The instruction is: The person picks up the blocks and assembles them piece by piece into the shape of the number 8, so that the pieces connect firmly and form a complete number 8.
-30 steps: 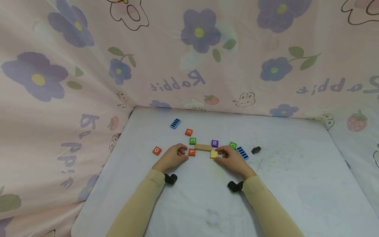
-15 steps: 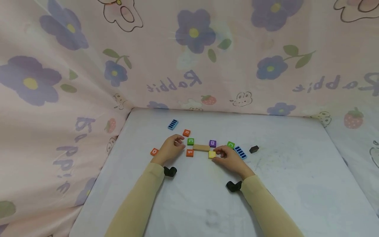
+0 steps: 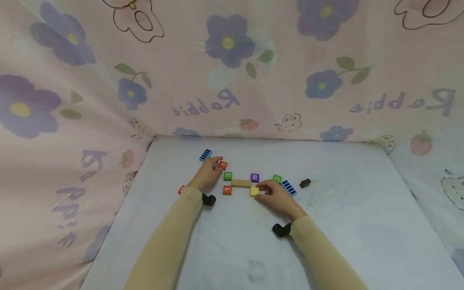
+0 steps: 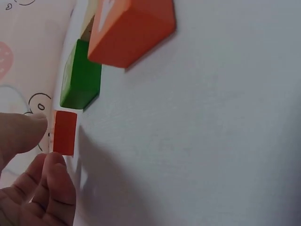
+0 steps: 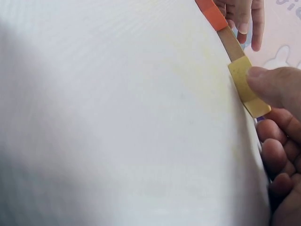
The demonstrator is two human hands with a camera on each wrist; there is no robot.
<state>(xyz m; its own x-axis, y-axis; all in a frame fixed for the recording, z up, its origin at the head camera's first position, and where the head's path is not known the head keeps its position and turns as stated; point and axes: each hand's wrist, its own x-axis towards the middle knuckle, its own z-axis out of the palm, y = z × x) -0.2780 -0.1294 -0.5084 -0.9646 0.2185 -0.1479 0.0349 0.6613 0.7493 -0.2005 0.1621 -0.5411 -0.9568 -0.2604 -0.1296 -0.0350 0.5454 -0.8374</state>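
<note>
A: Left hand [image 3: 208,172], where?
B: Out at 10 o'clock from the wooden strip [image 3: 241,183], at the orange R block [image 3: 222,165]. Thumb and fingers parted around it; left wrist view leaves contact unclear. No firm hold that I can make out.

A: Right hand [image 3: 274,196]?
B: Pinching the yellow block [image 3: 254,192] at the strip's 4 o'clock, thumb on the near side. Whether block and strip touch, cannot tell.

A: Neighbours?
B: Green 3 block [image 3: 227,176] at the strip's 10, orange 1 block [image 3: 227,190] at 8, purple 8 block [image 3: 255,177] at 2. The R lies at 11 o'clock from the green 3, apart from it. All on the white desk [image 3: 344,201].

A: How best to take the R?
B: My judgement: thumb and fingers low on opposite sides, close evenly so it doesn't twist, then lift straight before carrying. Dragging it toward 5 o'clock would risk nudging the green 3.

A: And the right?
B: Light, steady pinch; a sideways push there could shift the strip, I'd guess.
</note>
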